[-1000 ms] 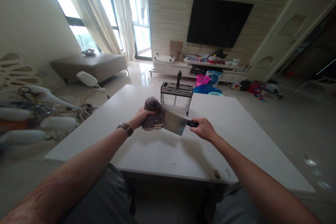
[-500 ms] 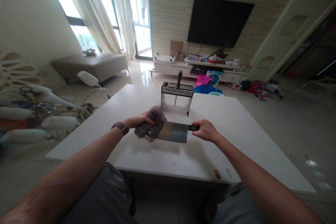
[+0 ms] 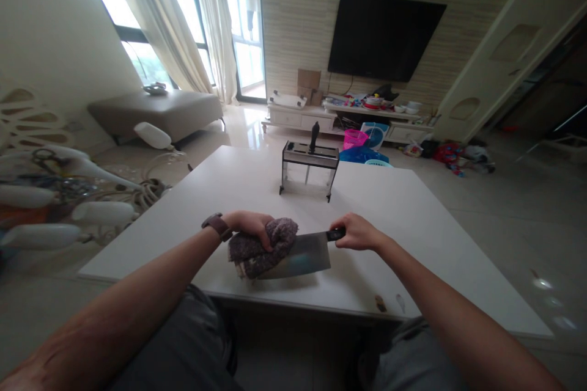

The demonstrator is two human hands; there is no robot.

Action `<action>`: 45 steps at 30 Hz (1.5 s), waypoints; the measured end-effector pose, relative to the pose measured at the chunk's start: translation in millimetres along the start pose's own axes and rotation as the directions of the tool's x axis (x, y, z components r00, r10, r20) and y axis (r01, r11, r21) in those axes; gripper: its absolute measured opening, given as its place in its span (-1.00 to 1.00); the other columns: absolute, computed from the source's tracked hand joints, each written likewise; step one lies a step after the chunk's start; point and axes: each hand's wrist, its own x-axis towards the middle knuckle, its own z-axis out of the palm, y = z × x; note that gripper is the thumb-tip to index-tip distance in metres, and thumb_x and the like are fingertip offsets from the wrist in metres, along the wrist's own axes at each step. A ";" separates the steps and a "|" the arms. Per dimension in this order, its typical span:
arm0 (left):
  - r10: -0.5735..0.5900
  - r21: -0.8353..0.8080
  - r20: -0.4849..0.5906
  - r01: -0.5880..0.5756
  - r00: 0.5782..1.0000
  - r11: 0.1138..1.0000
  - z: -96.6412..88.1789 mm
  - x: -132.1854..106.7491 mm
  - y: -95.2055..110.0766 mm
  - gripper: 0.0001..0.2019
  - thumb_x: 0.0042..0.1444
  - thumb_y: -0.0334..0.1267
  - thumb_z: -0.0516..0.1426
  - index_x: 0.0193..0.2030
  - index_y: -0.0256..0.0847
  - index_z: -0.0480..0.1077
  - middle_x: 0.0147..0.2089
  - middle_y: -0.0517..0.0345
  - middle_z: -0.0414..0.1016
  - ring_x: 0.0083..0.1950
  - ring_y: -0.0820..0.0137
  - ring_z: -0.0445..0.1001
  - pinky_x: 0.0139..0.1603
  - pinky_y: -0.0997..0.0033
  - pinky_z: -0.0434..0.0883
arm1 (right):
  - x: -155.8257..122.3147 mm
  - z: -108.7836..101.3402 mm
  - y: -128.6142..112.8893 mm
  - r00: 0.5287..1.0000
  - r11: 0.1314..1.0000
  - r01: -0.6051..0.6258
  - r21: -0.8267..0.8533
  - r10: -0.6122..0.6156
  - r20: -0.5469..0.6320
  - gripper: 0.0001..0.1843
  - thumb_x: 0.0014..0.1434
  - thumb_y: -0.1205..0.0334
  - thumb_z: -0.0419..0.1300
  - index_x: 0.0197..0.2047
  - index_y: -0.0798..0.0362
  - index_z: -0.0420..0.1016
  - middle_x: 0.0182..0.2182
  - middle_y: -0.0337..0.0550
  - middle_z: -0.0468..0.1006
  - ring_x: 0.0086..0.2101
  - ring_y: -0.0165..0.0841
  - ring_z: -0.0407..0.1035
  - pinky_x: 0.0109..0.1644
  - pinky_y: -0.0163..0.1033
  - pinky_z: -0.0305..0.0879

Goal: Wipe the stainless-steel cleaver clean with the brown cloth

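Observation:
My right hand (image 3: 358,232) grips the black handle of a cleaver (image 3: 307,256), its wide blade pointing left above the table. A purple-grey cloth (image 3: 266,250) is bunched in my left hand (image 3: 252,226) and covers the far end of the blade. The cloth hides part of that hand's fingers. Beyond the blade stands a clear-sided knife block (image 3: 308,165) with a dark top, and one black handle sticks up out of it.
Both hands work over a white table (image 3: 403,214). Near its front edge lie a small brown-and-black item (image 3: 380,303) and a small clear item (image 3: 400,303). Lamp parts and cables (image 3: 105,214) crowd the floor at left. Beyond are a low bench (image 3: 160,113) and a TV cabinet (image 3: 293,121).
The cleaver and cloth have come lower and closer to me, with the blade now tilted down to the left. My left hand has turned over more on top of the cloth.

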 end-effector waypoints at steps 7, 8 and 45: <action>0.028 0.017 0.064 -0.029 0.998 0.999 16.8 6.8 13.1 -0.61 -0.30 -0.24 0.41 -0.21 -0.18 0.61 -0.21 0.14 0.67 -0.17 0.16 0.61 -0.20 0.32 0.53 | 2.4 3.7 -7.2 0.995 0.996 0.081 0.035 -0.082 0.050 -0.80 -0.14 0.33 0.26 -0.37 0.05 0.64 -0.59 -0.34 0.39 -0.53 -0.47 0.19 -0.43 -0.37 0.05; 0.034 0.024 0.066 -0.035 0.997 0.999 19.5 9.2 14.1 -0.59 -0.29 -0.23 0.41 -0.20 -0.19 0.61 -0.20 0.13 0.67 -0.16 0.15 0.61 -0.19 0.31 0.53 | 2.7 4.8 -8.5 0.995 0.996 0.086 0.029 -0.087 0.056 -0.80 -0.14 0.33 0.26 -0.37 0.05 0.64 -0.59 -0.34 0.39 -0.53 -0.47 0.19 -0.43 -0.37 0.04; 0.286 0.107 -0.072 -0.278 0.956 0.955 34.1 49.5 4.7 -0.58 -0.25 -0.24 0.40 -0.16 -0.27 0.58 -0.23 0.14 0.65 -0.20 0.24 0.57 -0.20 0.39 0.48 | 9.2 22.4 -27.7 0.994 0.992 0.106 -0.070 -0.104 0.033 -0.73 0.02 0.01 0.36 -0.42 0.07 0.60 -0.50 -0.14 0.59 -0.48 -0.39 0.38 -0.40 -0.34 0.06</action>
